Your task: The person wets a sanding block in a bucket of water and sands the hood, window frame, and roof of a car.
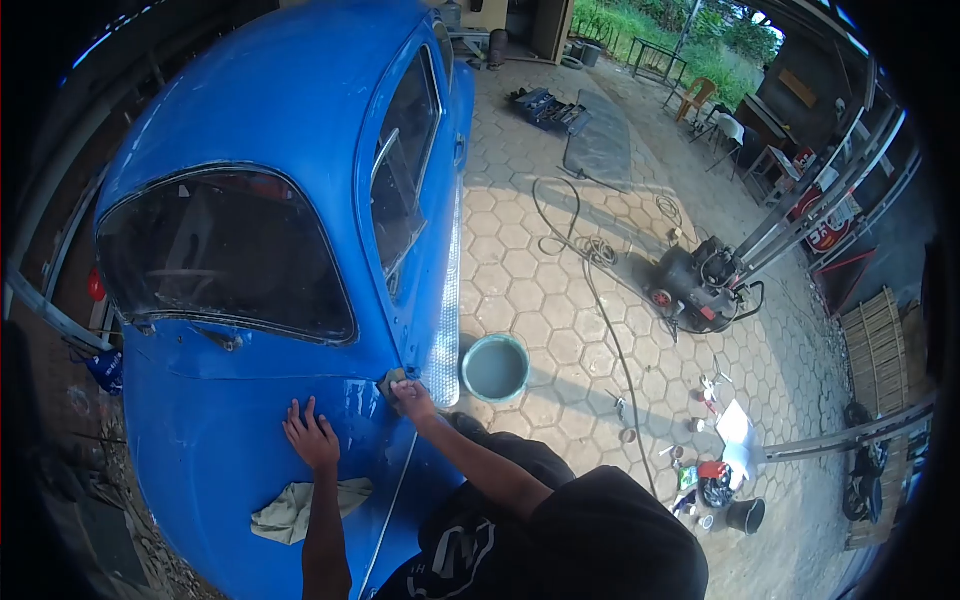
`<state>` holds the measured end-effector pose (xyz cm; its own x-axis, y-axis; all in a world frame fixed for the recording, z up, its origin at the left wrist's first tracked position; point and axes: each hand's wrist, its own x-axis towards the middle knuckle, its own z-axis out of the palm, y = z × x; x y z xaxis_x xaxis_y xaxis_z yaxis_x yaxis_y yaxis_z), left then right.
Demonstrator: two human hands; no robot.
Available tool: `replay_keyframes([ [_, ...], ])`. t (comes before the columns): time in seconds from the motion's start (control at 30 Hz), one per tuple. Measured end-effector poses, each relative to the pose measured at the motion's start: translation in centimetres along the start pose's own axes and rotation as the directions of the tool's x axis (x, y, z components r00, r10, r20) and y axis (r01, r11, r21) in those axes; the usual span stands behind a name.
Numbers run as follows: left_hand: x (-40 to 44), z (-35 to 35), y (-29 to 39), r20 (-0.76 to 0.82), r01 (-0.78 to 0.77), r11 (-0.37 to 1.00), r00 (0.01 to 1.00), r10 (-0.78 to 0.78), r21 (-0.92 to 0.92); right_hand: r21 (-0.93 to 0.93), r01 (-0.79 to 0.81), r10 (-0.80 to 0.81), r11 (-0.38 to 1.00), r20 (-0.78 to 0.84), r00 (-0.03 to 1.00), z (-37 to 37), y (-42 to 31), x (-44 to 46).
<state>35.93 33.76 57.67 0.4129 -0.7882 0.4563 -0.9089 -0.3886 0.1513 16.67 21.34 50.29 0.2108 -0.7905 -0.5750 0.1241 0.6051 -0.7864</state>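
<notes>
1. From where I stand, the right hand point(412, 398) has its fingers clamped on a small grey-brown pad point(387, 384), pressed to the blue bodywork just below the windshield's near corner
2. That pad is partly hidden under the fingers; from what shows, its longer way seems to run up toward the windshield point(225, 255) and back down toward the person, though I can't be sure of it
3. The left hand point(312, 437) lies palm down on the hood point(220, 430) with its fingers spread apart, holding nothing, probably to steady the body while leaning over
4. A crumpled cloth point(283, 515) rests on the hood under the left forearm, likely put there to be within easy reach
5. The car point(270, 60) has its nose toward the person and its roof beyond, its long axis running away from them and a little to the right
6. On the paving point(500, 230), just beside the running board point(448, 310), stands a round bucket point(497, 338) of greyish liquid, near the right hand, perhaps so that dipping takes little stretching
7. Farther right, well apart, a hose point(606, 312) trails past a wheeled machine point(705, 285)
</notes>
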Motion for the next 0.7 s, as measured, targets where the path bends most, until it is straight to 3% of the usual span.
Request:
replay_keyframes([
  [0.03, 0.4, 0.1, 0.2, -0.023, 0.011, 1.000, 1.000, -0.011, 0.001, -0.142, 0.046, -0.057, 0.989, -0.071, 0.996, 0.2, 1.6, 1.0],
  [0.07, 1.5, -0.3, 1.0, 0.053, 0.036, 0.999, 0.998, -0.036, 0.003, -0.282, 0.078, -0.122, 0.956, -0.139, 0.983, 0.4, 2.1, 1.7],
  [0.13, 4.1, -1.8, 2.9, 0.217, 0.096, 0.995, 0.971, -0.100, 0.025, -0.362, 0.043, -0.143, 0.931, -0.255, 0.956, 0.8, 2.1, 1.0],
  [0.17, 5.2, -1.4, 3.6, 0.184, 0.019, 0.999, 0.983, -0.012, -0.036, -0.402, 0.019, -0.155, 0.916, -0.309, 0.939, 1.0, 2.1, 0.5],
  [0.23, 6.9, 0.2, 4.6, 0.103, -0.135, 0.980, 0.983, 0.151, -0.149, -0.354, -0.064, -0.043, 0.933, -0.288, 0.957, 1.1, 1.8, -0.5],
  [0.37, 6.6, 2.3, 6.3, 0.001, -0.208, 0.973, 0.978, 0.209, -0.096, -0.314, -0.075, 0.006, 0.947, -0.215, 0.977, 1.2, 1.7, -0.9],
  [0.47, 6.8, 2.2, 6.6, 0.024, -0.180, 0.977, 0.983, 0.184, -0.111, -0.375, 0.058, -0.105, 0.925, -0.106, 0.989, 0.3, 3.7, -1.1],
  [0.57, 7.1, 2.7, 6.4, 0.032, -0.170, 0.979, 0.984, 0.175, -0.116, -0.358, 0.133, -0.188, 0.924, -0.121, 0.975, 0.5, 5.5, 0.0],
  [0.7, 6.7, 2.9, 5.7, 0.035, -0.137, 0.955, 0.988, 0.151, -0.264, -0.262, 0.093, -0.122, 0.961, -0.097, 0.988, 0.3, 5.1, -0.6],
])
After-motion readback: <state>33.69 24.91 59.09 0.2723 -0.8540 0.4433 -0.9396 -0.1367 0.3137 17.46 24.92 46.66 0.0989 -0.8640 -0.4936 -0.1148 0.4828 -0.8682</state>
